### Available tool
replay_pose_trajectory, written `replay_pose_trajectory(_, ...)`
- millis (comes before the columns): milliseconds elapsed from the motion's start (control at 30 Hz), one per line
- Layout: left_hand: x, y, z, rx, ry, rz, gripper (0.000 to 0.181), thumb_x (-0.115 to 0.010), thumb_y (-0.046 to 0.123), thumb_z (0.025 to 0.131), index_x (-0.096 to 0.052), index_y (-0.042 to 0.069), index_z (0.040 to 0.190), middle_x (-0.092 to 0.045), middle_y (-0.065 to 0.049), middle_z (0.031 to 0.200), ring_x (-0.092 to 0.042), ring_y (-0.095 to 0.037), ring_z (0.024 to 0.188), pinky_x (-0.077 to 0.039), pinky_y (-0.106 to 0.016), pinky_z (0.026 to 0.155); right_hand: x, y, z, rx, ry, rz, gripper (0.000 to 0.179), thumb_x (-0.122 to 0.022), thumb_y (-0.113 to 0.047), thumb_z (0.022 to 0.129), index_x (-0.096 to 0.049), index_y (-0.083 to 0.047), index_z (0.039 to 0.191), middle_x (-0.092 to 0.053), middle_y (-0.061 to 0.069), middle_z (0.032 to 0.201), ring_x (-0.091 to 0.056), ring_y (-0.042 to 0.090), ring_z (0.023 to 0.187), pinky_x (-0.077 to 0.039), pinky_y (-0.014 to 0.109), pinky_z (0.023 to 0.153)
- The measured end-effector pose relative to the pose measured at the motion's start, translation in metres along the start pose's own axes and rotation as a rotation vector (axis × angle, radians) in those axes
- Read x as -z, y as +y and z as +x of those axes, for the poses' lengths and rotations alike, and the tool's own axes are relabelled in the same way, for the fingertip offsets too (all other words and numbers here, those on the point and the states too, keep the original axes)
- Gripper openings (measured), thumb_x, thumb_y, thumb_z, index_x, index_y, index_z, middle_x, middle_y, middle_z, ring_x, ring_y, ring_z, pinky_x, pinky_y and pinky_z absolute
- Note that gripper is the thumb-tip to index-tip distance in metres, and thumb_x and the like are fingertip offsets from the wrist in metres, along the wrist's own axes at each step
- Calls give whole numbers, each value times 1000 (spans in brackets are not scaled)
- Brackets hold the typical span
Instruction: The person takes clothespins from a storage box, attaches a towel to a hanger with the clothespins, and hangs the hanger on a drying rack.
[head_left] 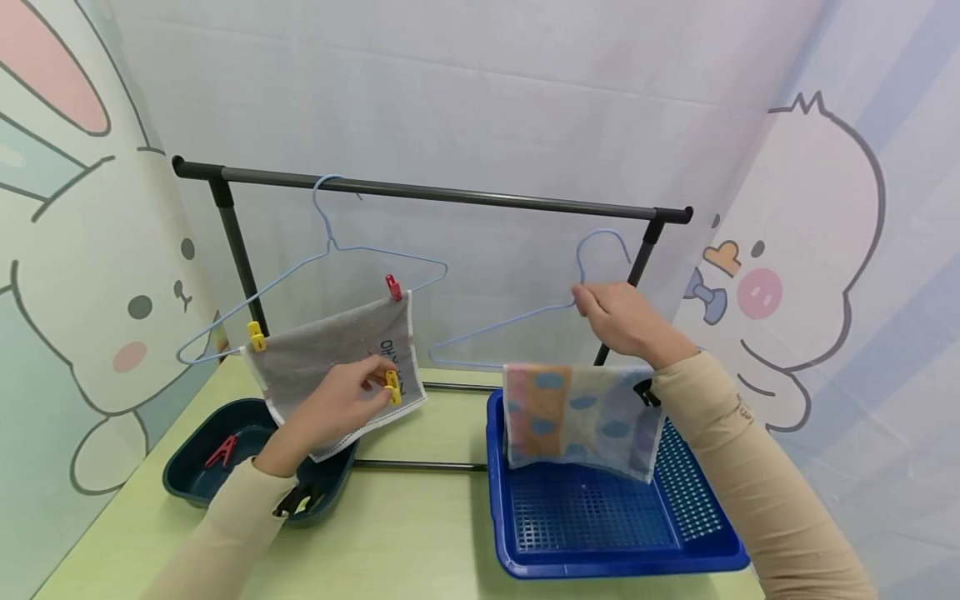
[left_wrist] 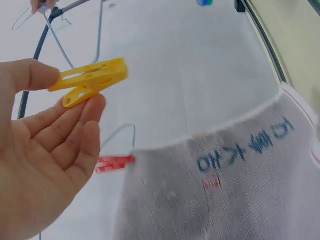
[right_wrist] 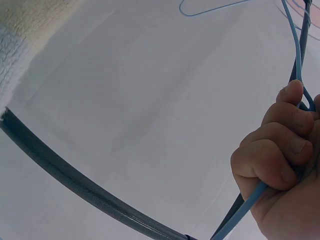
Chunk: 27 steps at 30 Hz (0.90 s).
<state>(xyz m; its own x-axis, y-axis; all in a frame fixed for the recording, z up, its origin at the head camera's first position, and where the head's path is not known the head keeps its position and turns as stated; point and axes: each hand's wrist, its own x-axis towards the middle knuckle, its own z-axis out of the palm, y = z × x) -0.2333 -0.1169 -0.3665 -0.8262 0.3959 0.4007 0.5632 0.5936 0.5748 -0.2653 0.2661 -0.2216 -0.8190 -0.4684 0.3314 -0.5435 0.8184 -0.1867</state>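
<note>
My left hand point(head_left: 347, 400) pinches a yellow clothespin point(left_wrist: 92, 82) between thumb and fingers, in front of a grey towel point(head_left: 322, 342). That towel hangs from a blue hanger point(head_left: 330, 242) on the rack, with a yellow clothespin point(head_left: 257, 336) at one corner and a red clothespin point(head_left: 393, 287) at the other. My right hand point(head_left: 618, 321) grips a second blue hanger point(head_left: 510, 319) just below its hook, apart from the rack bar. On this hanger's lower bar is a patterned towel point(head_left: 577, 417), a black clothespin point(head_left: 647, 392) near its right end.
A black rack point(head_left: 450, 193) spans the table. At the left, a dark green basin point(head_left: 187, 467) holds a red clothespin point(head_left: 222, 451) and black ones. The blue basket point(head_left: 600, 562) stands beneath the patterned towel at the right. Cartoon-printed curtains surround the table.
</note>
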Motion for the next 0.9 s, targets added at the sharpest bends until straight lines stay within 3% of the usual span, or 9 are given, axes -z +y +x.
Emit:
replay_pose_trajectory(133,-4,16,10,-60,21,-32,24,-63,11,88,-62,8,112,-65,4,95,-60,-12,85,-49,-34,73,4,0,1,-3,14,36,39,-29,-22,104,-61,-5,90,-61,11,85,-49,25,72,-39,40,71)
replay_pose_trajectory(267,-9,29,21,-100,25,-36,26,-64,14,90,-62,6,115,-66,4,92,-60,-9,79,-50,-30,68,7,0,1,5,28,50,34,-32,-21,104,-60,-5,97,-58,9,82,-46,23,68,-38,39,68)
replay_pose_trajectory(600,-23,44,39,-134,-11,-95,31,-62,12,91,-59,2,120,-67,-3,99,-63,-15,88,-51,-32,73,7,0,4,40,26,38,31,-36,-25,104,-60,-10,89,-51,3,67,-39,19,57,-37,36,63)
replay_pose_trajectory(900,-32,52,49,-119,-25,-112,32,-61,15,93,-59,3,122,-67,-1,101,-62,-14,89,-50,-34,74,9,-2,5,112,56,10,30,-41,-24,103,-61,-13,84,-42,-1,58,-35,16,50,-36,34,60)
